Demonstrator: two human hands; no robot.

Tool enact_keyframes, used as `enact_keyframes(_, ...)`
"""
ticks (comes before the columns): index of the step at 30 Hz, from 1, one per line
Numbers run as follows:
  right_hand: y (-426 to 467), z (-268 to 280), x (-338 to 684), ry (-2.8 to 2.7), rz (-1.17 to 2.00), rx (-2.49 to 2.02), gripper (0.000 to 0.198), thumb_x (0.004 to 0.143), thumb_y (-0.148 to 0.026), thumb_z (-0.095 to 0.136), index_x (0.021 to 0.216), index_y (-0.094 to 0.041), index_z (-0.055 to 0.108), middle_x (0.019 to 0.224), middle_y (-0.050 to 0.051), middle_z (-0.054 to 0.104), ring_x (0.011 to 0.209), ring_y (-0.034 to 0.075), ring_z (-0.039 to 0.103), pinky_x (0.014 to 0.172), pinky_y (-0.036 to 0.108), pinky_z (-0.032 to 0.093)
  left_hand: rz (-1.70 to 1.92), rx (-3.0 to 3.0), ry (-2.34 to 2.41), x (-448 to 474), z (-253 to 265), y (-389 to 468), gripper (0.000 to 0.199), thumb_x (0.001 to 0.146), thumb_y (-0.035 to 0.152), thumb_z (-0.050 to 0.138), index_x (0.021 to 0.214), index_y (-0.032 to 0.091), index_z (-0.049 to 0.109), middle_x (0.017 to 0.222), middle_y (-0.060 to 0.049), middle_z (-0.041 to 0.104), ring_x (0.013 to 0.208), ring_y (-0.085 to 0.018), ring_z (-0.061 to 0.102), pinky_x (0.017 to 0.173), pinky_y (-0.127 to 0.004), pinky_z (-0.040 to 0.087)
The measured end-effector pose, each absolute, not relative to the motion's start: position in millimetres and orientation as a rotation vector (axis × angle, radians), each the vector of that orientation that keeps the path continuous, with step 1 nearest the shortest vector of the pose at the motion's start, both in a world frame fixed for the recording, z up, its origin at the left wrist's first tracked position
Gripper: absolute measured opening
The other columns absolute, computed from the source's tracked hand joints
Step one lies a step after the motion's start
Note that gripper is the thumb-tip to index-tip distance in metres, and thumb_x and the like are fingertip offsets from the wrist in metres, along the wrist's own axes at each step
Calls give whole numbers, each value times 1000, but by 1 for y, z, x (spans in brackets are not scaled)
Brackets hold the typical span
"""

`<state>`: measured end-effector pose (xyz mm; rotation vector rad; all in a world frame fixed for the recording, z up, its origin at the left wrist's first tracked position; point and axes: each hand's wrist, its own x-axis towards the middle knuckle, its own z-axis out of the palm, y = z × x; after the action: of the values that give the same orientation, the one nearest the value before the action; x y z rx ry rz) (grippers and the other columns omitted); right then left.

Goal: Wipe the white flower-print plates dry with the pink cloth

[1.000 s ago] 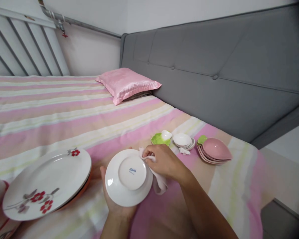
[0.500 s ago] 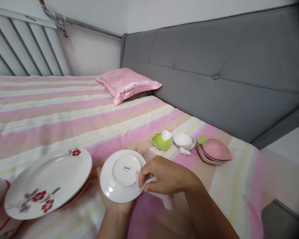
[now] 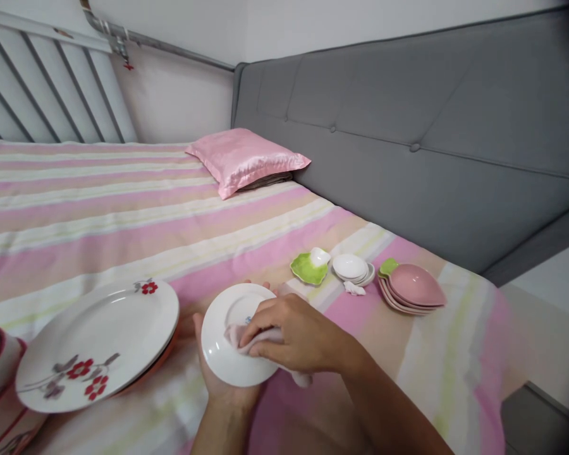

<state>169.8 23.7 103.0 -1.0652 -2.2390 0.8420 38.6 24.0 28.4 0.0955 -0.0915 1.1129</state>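
Note:
A small white plate (image 3: 218, 335) lies bottom up on my left hand (image 3: 227, 392), which supports it from below; fingertips show past its far rim. Blue print on its base is partly covered. My right hand (image 3: 284, 332) has its fingers closed on a pale pink cloth (image 3: 237, 333) and presses it against the plate's underside. The cloth's loose end hangs below the right palm. To the left of the plate rests a large oval white plate (image 3: 104, 341) with red flowers, on top of other dishes.
Beyond my right hand lie a green leaf-shaped dish (image 3: 309, 268), small white dishes (image 3: 349, 266), a crumpled white tissue (image 3: 354, 289) and stacked pink dishes (image 3: 416, 285). Patterned bowls (image 3: 4, 385) stand at lower left. A pink pillow (image 3: 249, 159) lies by the grey headboard (image 3: 384, 126).
My right hand has moved the cloth leftward from the plate's right rim across its base. The plate has shifted slightly right with my left hand.

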Motion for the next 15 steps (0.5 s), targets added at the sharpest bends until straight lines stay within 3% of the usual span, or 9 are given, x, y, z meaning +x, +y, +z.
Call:
enact_keyframes(6,30,93,161,-2096,642,-1178,16,80,-15,59,89,-22,70,94,-1,71,90,14,63,83,24,42,1151,41,-10,44,27,20,52,83,54,45,112,15,63,101,-14,70,102,-28,62,90,-43,46)
enact_keyframes(15,32,91,173,-2060,470,-1555,22,75,-9,54,87,-23,66,95,0,68,89,17,60,74,27,40,1166,74,3,44,29,21,59,84,55,41,126,15,54,106,-17,69,101,-31,63,92,-48,44)
